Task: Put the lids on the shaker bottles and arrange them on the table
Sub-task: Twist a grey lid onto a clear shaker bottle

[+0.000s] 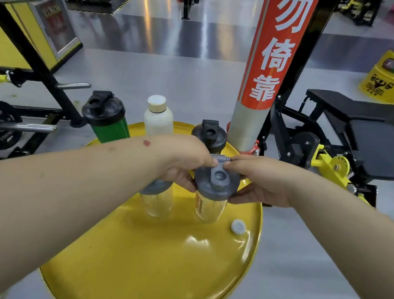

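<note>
Gym floor and weight racks spread out behind the round yellow table (pixel 153 267) under my arms. Both my hands meet over a clear shaker bottle (pixel 209 208) that stands upright on the table. Its grey lid (pixel 217 181) sits on top, and I grip that lid from both sides: my left hand (pixel 184 165) wraps the near-left edge with the thumb pressed to the raised flip cap, and my right hand (pixel 261 178) pinches the opposite rim, thumb up at the cap hinge, fingers (pixel 237 198) curled under the edge. Whether the lid is fully seated I cannot tell.

Just left of my left fingers, partly under the palm, stands a second clear bottle (pixel 158 201) with a grey lid. Beyond my knuckles are a green shaker (pixel 110 127) with a black lid, a white bottle (pixel 157 118) and a black shaker (pixel 209 136). Below my right hand a small white cap (pixel 238 226) lies on the table.
</note>
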Tool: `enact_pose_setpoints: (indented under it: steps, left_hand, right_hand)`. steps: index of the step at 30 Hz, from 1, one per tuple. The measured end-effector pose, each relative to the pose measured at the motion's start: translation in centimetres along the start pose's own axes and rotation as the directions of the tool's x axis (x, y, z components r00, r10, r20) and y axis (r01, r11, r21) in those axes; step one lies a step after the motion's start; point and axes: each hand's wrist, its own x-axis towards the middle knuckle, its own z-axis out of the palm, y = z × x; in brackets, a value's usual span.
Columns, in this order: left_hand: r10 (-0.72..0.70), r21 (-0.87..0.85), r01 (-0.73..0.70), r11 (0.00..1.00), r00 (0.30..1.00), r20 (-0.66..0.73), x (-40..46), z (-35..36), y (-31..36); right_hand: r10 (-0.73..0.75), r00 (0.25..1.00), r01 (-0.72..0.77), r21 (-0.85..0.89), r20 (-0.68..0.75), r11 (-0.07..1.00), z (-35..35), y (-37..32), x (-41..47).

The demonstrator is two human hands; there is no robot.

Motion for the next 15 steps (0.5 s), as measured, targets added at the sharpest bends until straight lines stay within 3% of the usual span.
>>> enact_pose_setpoints:
  steps: [7, 15]
  left_hand:
    - [0.074, 0.015, -0.073, 0.997, 0.994, -0.079, -0.6, 0.9, -0.5]
    - [0.076, -0.014, -0.078, 0.997, 0.992, -0.098, -0.8, 0.6, -0.7]
  right_hand:
    - [0.016, 0.994, -0.010, 0.060, -0.106, 0.998, 0.8, 0.5, -0.6]
    - [-0.009, 0.991, 0.009, 0.000, -0.136, 1.000, 1.4, 0.2, -0.2]
